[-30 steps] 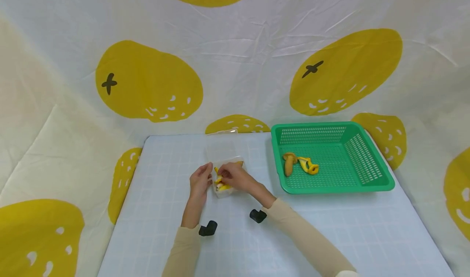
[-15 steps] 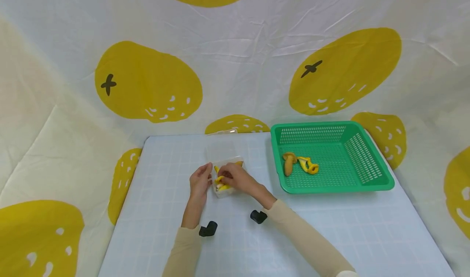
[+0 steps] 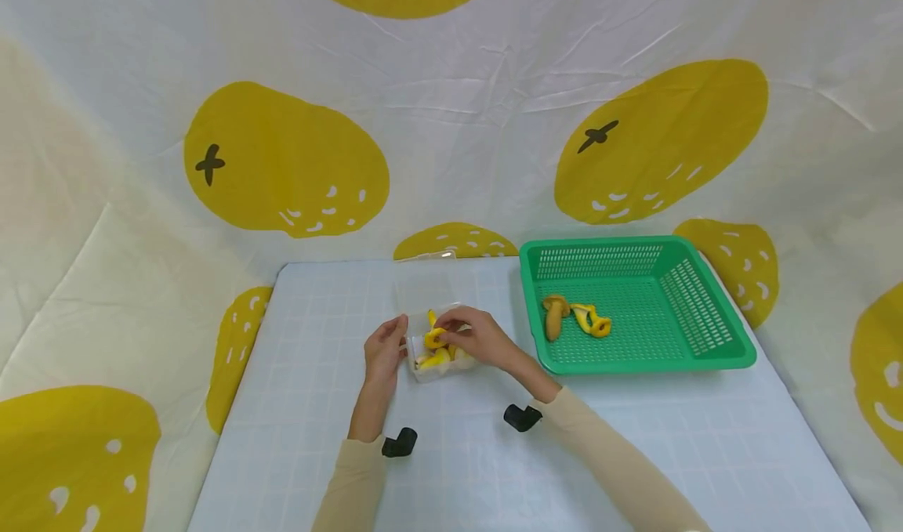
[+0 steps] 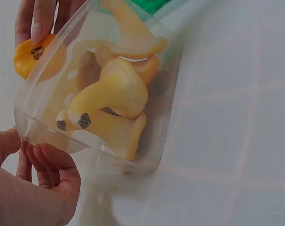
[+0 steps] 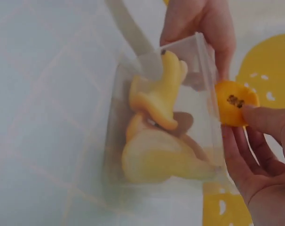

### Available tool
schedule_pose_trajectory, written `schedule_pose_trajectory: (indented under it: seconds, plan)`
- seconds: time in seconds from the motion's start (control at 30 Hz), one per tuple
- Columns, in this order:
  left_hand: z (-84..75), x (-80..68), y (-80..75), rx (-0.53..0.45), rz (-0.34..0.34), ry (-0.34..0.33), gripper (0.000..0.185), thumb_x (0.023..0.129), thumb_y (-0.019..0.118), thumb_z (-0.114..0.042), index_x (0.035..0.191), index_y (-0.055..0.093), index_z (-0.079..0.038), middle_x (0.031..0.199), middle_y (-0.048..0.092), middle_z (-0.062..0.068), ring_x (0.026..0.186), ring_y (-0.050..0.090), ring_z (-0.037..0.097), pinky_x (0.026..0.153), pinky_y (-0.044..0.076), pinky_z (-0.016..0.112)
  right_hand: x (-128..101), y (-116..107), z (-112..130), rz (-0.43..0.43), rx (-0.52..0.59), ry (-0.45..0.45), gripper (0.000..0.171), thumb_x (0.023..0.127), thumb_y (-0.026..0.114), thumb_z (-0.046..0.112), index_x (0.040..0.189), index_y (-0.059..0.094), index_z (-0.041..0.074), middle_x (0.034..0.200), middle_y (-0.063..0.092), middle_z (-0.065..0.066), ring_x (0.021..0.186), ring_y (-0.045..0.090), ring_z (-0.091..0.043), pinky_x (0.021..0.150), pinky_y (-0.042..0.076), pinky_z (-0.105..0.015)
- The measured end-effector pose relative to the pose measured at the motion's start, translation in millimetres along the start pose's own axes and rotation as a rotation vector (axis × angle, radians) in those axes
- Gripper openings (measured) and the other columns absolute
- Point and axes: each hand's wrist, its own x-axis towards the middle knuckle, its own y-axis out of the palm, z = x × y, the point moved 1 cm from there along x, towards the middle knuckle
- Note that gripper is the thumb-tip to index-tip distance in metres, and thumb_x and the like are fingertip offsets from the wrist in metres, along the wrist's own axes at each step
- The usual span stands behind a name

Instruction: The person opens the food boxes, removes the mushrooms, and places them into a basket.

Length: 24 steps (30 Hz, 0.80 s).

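A clear plastic box (image 3: 443, 373) stands on the table with several yellow mushrooms (image 4: 116, 89) and a brownish one (image 4: 88, 70) inside. My left hand (image 3: 384, 352) holds the box by its left side, thumb and fingers at the rim in the left wrist view. Between the thumb and fingers of my right hand (image 3: 483, 338) is a yellow-orange mushroom (image 5: 234, 102), pinched just over the open top of the box. Its dark stem end shows in both wrist views. The right hand partly covers the back of the box in the head view.
The clear lid (image 3: 426, 277) lies folded back behind the box. To the right, a green basket (image 3: 649, 365) holds a brown mushroom (image 3: 554, 327) and a yellow mushroom (image 3: 600, 327) near its left side. A fruit-print cloth (image 3: 466, 148) hangs behind the table.
My right hand has lifted a little and shifted right, raising the yellow mushroom from among the others in the box. The left hand stays at the box's side.
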Motion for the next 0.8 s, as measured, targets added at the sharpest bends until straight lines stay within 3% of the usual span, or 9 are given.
schedule_pose_trajectory:
  seconds: [0.27,0.53,0.8]
  plan:
    - [-0.8,-1.0,0.0,-0.003,0.0,0.002,0.042,0.099,0.071,-0.033,0.129,0.066,-0.004,0.114,0.061,0.013,0.091,0.053,0.019,0.071,0.049,0.022,-11,-24,4,-0.065,0.046,0.033,0.02,0.099,0.069,0.004,0.118,0.069,0.0,0.114,0.07,-0.012,0.102,0.066,-0.026,0.089,0.058,-0.031]
    - [0.6,-1.4,-1.6,-0.001,-0.001,0.023,0.039,0.1,0.071,-0.032,0.126,0.068,-0.003,0.104,0.06,0.011,0.084,0.052,0.017,0.068,0.048,0.02,-24,-47,6,-0.068,0.095,0.038,0.019,0.1,0.067,0.004,0.118,0.069,-0.001,0.113,0.07,-0.014,0.103,0.065,-0.029,0.091,0.056,-0.031]
    - [0.8,0.6,1.3,0.008,-0.02,0.029,0.034,0.1,0.071,-0.029,0.123,0.069,-0.004,0.101,0.062,0.006,0.081,0.053,0.016,0.065,0.048,0.02,-41,-75,2,-0.137,0.115,0.09,0.019,0.098,0.071,0.006,0.115,0.07,-0.001,0.111,0.07,-0.016,0.103,0.066,-0.031,0.087,0.056,-0.026]
